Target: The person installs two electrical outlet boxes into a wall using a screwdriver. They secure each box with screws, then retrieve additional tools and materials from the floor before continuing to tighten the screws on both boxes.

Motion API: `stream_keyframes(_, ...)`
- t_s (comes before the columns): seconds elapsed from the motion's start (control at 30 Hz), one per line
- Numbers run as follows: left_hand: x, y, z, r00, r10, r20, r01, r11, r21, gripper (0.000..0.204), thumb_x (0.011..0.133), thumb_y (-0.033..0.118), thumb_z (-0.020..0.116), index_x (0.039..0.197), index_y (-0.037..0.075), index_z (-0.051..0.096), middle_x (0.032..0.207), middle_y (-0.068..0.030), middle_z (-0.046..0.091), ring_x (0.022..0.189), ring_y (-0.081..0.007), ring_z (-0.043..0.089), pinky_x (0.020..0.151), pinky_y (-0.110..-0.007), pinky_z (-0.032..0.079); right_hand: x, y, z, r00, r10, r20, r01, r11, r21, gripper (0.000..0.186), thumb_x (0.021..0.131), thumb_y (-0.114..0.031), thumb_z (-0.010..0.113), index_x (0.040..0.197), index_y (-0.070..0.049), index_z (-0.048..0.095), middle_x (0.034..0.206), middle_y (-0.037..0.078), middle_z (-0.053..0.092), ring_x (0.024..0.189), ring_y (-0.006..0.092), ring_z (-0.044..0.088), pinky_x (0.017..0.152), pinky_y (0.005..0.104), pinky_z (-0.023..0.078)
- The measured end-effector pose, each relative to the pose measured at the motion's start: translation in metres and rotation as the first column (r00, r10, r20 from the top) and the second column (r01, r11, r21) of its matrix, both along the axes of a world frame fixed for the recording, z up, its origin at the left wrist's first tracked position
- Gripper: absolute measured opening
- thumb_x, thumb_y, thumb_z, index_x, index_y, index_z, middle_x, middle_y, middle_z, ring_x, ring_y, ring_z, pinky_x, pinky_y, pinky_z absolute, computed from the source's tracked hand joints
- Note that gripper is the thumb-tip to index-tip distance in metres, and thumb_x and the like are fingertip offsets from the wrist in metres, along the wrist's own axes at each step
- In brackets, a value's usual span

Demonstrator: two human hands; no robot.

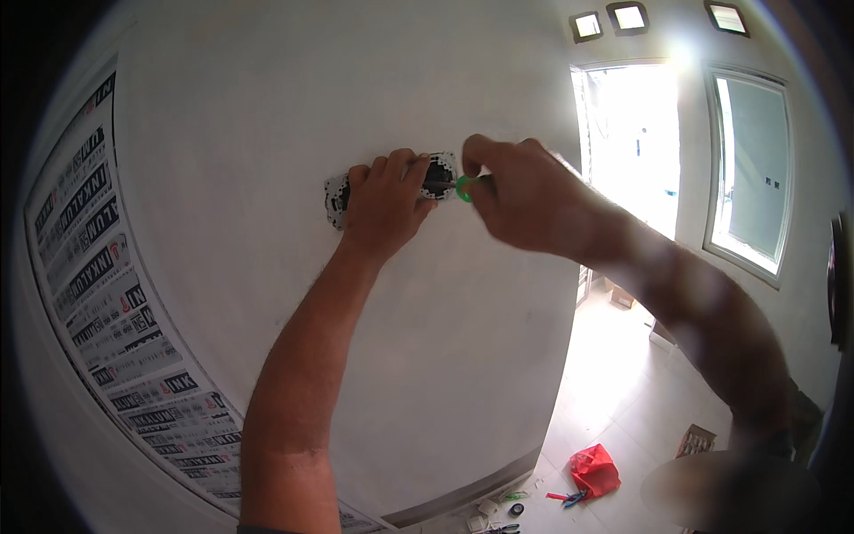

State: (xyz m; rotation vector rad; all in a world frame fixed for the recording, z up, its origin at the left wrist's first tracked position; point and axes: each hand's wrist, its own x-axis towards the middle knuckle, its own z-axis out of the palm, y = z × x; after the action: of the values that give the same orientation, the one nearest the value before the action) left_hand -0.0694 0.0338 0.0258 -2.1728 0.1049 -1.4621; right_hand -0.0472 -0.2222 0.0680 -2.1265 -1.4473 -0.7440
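A double electrical mounting frame (336, 203), pale with dark openings, sits against the white wall. Across its middle lies my left hand (384, 205), fingers curled over the upper edge and thumb at the lower edge, holding it there. My right hand (525, 191) is closed around a screwdriver (463, 188) with a green handle. Its shaft points left, over the frame's right opening. The tip is too small to make out, and my fingers hide most of the handle.
A panel covered in printed film (98, 267) stands at the left. Right of the wall's edge are a bright doorway (633, 160) and a window (752, 173). On the floor lie a red plastic bag (594, 470), blue-handled pliers (574, 499) and a black tape roll (517, 510).
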Motion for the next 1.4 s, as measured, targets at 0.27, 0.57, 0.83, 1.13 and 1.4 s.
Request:
stream_keyframes(0.27, -0.001, 0.002, -0.002, 1.0, -0.008, 0.001, 0.008, 1.0, 0.015, 0.061, 0.085, 0.032, 0.084, 0.139, 0.015, 0.061, 0.133, -0.0039, 0.059, 0.115, -0.0232, 0.059, 0.095, -0.045, 0.037, 0.007, 0.01, -0.009, 0.972, -0.067, 0.227, 0.071, 0.997, -0.007, 0.024, 0.089, -0.005, 0.065, 0.112, 0.002, 0.061, 0.094, 0.022, 0.066, 0.09, 0.0407, 0.07, 0.081, 0.0488, 0.055)
stream_keyframes(0.57, -0.003, 0.004, -0.001, 0.999, 0.045, -0.011, -0.045, 0.999, -0.005, 0.067, 0.083, 0.033, 0.086, 0.142, 0.014, 0.059, 0.135, -0.0041, 0.057, 0.116, -0.0231, 0.058, 0.097, -0.046, 0.038, 0.005, 0.002, -0.008, 0.936, 0.029, 0.351, 0.01, 0.994, -0.109, 0.04, 0.086, -0.002, 0.068, 0.126, -0.001, 0.064, 0.103, 0.022, 0.071, 0.098, 0.0375, 0.076, 0.08, 0.0434, 0.064)
stream_keyframes(0.83, -0.001, -0.009, 0.003, 0.997, 0.045, -0.058, -0.047, 0.998, -0.044, 0.07, 0.084, 0.034, 0.086, 0.145, 0.014, 0.057, 0.137, -0.0051, 0.056, 0.118, -0.0243, 0.058, 0.099, -0.046, 0.036, 0.011, -0.047, -0.02, 0.992, 0.037, 0.12, -0.039, 0.999, 0.018, 0.032, 0.09, -0.007, 0.068, 0.121, -0.001, 0.064, 0.1, 0.019, 0.069, 0.093, 0.0354, 0.076, 0.08, 0.0446, 0.062)
stream_keyframes(1.13, 0.005, -0.011, 0.008, 0.998, 0.011, -0.06, -0.013, 1.0, -0.025, 0.068, 0.085, 0.035, 0.085, 0.144, 0.014, 0.058, 0.137, -0.0055, 0.055, 0.118, -0.0254, 0.057, 0.1, -0.048, 0.035, 0.052, -0.24, -0.319, 0.637, 0.023, -0.77, 0.219, 0.953, 0.21, 0.021, 0.087, -0.021, 0.086, 0.091, -0.004, 0.074, 0.077, 0.007, 0.073, 0.065, 0.0107, 0.064, 0.062, 0.0303, 0.054)
stream_keyframes(1.4, -0.002, -0.019, 0.004, 0.971, 0.229, -0.063, -0.227, 0.973, 0.027, 0.071, 0.084, 0.041, 0.084, 0.145, 0.013, 0.058, 0.135, -0.0044, 0.056, 0.12, -0.0247, 0.055, 0.101, -0.049, 0.035, 0.043, -0.218, -0.374, 0.595, 0.294, -0.748, 0.292, 0.788, 0.542, 0.022, 0.086, -0.001, 0.077, 0.107, 0.002, 0.071, 0.081, 0.006, 0.071, 0.069, 0.0089, 0.065, 0.063, 0.0267, 0.054)
